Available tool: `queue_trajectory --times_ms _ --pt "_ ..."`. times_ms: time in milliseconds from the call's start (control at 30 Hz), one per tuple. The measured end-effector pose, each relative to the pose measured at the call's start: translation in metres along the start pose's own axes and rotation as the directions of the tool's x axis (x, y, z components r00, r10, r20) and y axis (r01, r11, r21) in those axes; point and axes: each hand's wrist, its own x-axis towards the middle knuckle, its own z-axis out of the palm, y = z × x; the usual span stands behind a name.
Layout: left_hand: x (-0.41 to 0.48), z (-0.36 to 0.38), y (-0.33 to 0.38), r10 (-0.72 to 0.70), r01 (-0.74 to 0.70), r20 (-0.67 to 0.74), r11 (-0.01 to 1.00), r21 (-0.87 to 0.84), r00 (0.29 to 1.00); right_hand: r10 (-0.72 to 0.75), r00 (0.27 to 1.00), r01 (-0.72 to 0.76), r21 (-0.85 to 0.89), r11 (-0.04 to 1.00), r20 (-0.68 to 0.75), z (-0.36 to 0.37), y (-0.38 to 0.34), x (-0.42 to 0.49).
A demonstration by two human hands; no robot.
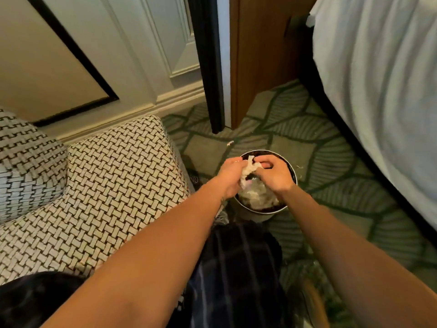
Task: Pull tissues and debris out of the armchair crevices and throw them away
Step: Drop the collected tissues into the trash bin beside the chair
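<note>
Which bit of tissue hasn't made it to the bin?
The small white scrap lying on the green carpet beyond the bin; the other tissue is in the hands or inside the bin.

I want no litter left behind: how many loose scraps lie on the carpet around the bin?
2: one scrap beyond the bin, near the door edge; one fleck just right of the rim. Smaller bits may hide in the carpet pattern or behind the arms.
</note>
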Motion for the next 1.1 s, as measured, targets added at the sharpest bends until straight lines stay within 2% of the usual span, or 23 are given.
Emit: queue_trajectory --times_ms 233,400,533,733,867,1100 --pt "0.010 0.019 -0.008 -0.170 0.167 0.054 0.984 0.059 0.984 0.060 0.998 -0.059 -0.093 0.994 0.009 -0.008 0.039 0.023" --pt "0.004 0.015 -0.011 -0.247 0.242 0.064 0.967 0.086 0.967 0.096 0.995 -0.096 -0.042 0.994 -0.007 -0.007 0.044 0.021" --pt "-0.010 0.007 -0.011 -0.206 0.204 0.047 0.978 0.048 0.977 0.087 0.996 -0.089 -0.037 0.995 -0.035 -0.007 0.039 0.011" --pt "-0.041 -0.018 -0.004 -0.092 0.096 0.070 0.994 -0.045 0.993 0.081 0.990 -0.082 0.002 0.997 0.117 -0.003 -0.003 -0.020" --pt "-0.086 -0.053 0.011 -0.007 0.015 0.072 0.992 -0.124 0.997 -0.002 0.978 -0.003 0.026 1.000 0.207 0.015 -0.062 -0.052" --pt "-0.165 -0.131 0.028 0.184 -0.170 0.049 0.964 -0.205 0.982 -0.169 0.912 0.219 -0.095 0.971 0.374 0.053 -0.155 -0.124"
